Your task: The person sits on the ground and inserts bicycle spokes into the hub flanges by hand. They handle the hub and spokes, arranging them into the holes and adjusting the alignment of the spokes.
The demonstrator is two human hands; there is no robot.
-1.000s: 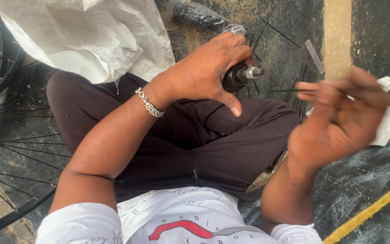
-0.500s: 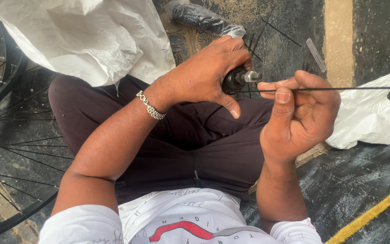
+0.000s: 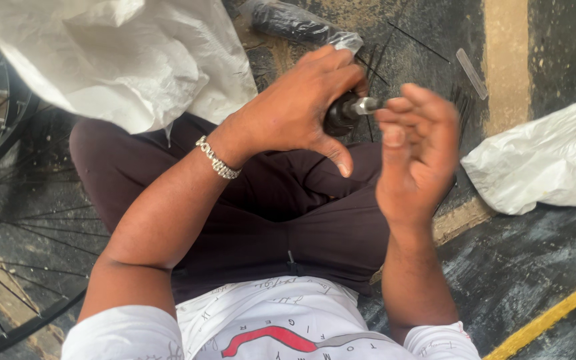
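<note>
Your left hand (image 3: 301, 107) wraps the black hub (image 3: 341, 115) so only its dark end and metal axle tip show. Your right hand (image 3: 416, 150) is motion-blurred — you can't tell what its fingers pinch. The wheel rim (image 3: 8, 333) and the white sack (image 3: 111, 57) run off the frame's edges

White woven sack (image 3: 121, 60) upper left; crumpled white plastic bag (image 3: 541, 163) right; spoked wheel rim (image 3: 15, 267) left.
</note>
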